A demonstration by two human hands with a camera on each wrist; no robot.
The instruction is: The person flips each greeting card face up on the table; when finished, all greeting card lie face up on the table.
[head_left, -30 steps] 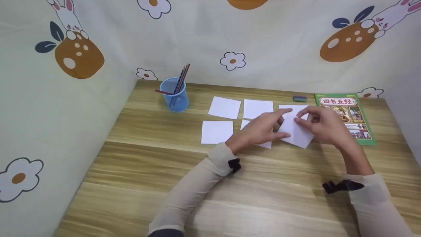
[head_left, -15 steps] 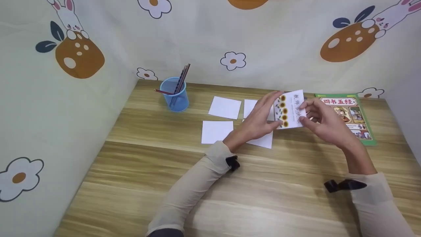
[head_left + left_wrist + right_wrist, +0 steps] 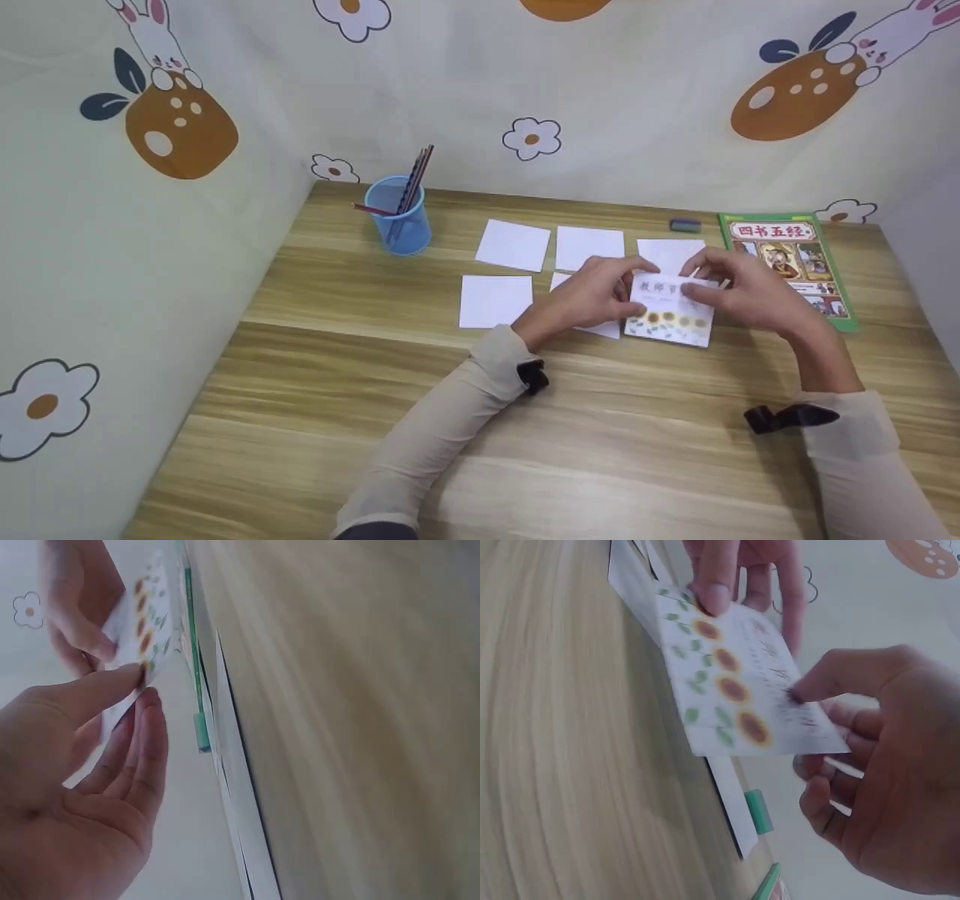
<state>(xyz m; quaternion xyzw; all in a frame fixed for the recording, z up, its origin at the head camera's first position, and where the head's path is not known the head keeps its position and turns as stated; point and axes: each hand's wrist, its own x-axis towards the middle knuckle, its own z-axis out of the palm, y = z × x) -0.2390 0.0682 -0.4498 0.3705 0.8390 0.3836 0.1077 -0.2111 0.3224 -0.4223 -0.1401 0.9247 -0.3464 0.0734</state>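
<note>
Head view: I can't read the small print on the sunflower card [image 3: 667, 321]; right hand [image 3: 750, 294] thumb hides the end of its heading. Left hand [image 3: 589, 296] blocks most of one white card [image 3: 604, 330] for me. Another white card [image 3: 670, 251] has its lower part hidden. Right sleeve [image 3: 862, 465] runs off-frame. Right wrist view: lettering blurred.

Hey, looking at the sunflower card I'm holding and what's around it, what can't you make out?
Sunflower card: head view, the right hand covers the area beyond the visible heading characters; the smaller line is too small there and blurred in the right wrist view.
White square under the left hand: head view, partly hidden by that hand.
Book: right wrist view, mostly cut off by the bottom edge.
</note>
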